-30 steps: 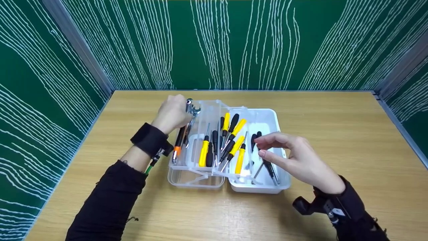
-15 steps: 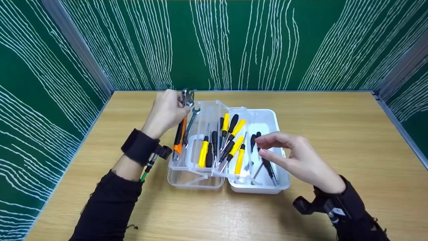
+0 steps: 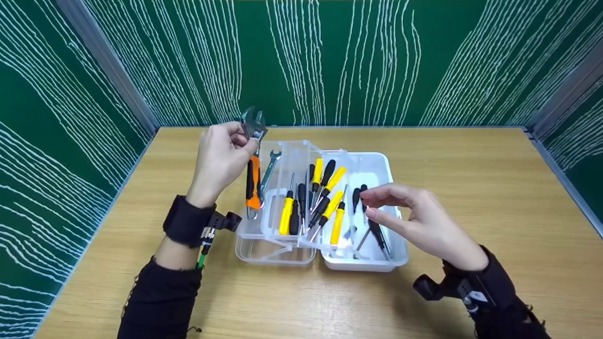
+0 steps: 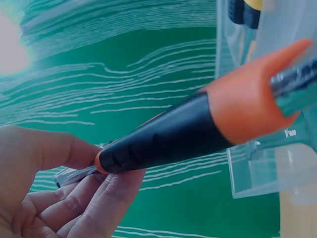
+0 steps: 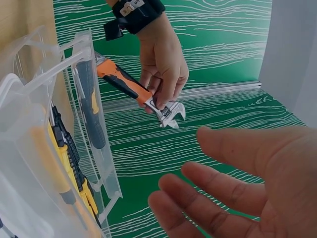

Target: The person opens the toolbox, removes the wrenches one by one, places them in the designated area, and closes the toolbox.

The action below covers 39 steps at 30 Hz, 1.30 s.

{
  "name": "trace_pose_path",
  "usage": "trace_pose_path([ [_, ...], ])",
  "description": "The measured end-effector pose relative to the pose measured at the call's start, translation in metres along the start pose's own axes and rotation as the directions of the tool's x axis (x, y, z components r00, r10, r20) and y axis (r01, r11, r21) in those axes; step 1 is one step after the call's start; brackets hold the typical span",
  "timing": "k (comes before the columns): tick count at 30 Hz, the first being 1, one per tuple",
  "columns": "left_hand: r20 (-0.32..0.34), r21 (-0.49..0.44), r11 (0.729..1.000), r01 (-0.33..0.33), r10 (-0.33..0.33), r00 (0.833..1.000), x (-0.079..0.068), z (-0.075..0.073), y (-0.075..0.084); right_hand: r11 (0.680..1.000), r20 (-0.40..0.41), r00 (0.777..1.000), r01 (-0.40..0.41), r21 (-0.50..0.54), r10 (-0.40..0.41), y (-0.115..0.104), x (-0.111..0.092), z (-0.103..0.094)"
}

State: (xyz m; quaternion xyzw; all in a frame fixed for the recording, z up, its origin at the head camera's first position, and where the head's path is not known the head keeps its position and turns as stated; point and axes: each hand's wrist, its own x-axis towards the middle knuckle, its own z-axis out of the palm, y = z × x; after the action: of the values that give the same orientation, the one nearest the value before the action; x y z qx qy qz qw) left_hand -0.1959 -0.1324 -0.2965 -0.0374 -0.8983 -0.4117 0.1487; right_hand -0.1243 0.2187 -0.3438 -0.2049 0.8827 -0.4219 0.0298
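My left hand (image 3: pixel 221 153) pinches an adjustable wrench (image 3: pixel 253 181) just below its steel head, thumb on one side and fingers on the other. The wrench has a black and orange handle that hangs down over the left tray of the clear toolbox (image 3: pixel 275 256). In the left wrist view the handle (image 4: pixel 168 131) runs from the fingertips toward the camera. My right hand (image 3: pixel 419 221) hovers over the white toolbox base (image 3: pixel 367 266) with fingers apart and nothing between them. A combination wrench (image 3: pixel 271 169) lies in the left tray.
Several yellow and black screwdrivers (image 3: pixel 337 223) lie in the middle trays. Dark-handled tools (image 3: pixel 378 235) and a hex key (image 3: pixel 362 239) rest in the white base. The toolbox stands on a wooden table (image 3: pixel 480 179), with green white-streaked walls (image 3: pixel 301 61) around it.
The left hand has lifted the adjustable wrench up and to the left from the tray, turning it so its head points up. The right hand has stayed in place.
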Motion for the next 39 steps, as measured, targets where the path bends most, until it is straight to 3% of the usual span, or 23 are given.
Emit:
trace_pose_path([
  [9,-0.094,-0.106,0.993,-0.047,0.037,0.995,-0.008,0.002,-0.002,1.0,-0.014,1.0,0.001,0.011,-0.001,0.0,-0.001,-0.001],
  [14,-0.125,-0.184,0.982,-0.04,0.017,0.992,-0.01,0.004,-0.005,1.0,-0.017,1.0,0.004,0.013,-0.004,0.0,-0.001,0.0],
  [26,-0.153,-0.404,0.915,-0.025,-0.041,0.987,-0.02,0.006,-0.006,1.0,-0.002,1.0,-0.021,0.017,0.021,0.001,0.0,0.0],
  [39,-0.174,-0.546,0.837,-0.04,-0.067,0.983,-0.029,0.016,-0.005,1.0,-0.007,1.0,0.0,0.024,0.0,0.002,0.001,0.001],
])
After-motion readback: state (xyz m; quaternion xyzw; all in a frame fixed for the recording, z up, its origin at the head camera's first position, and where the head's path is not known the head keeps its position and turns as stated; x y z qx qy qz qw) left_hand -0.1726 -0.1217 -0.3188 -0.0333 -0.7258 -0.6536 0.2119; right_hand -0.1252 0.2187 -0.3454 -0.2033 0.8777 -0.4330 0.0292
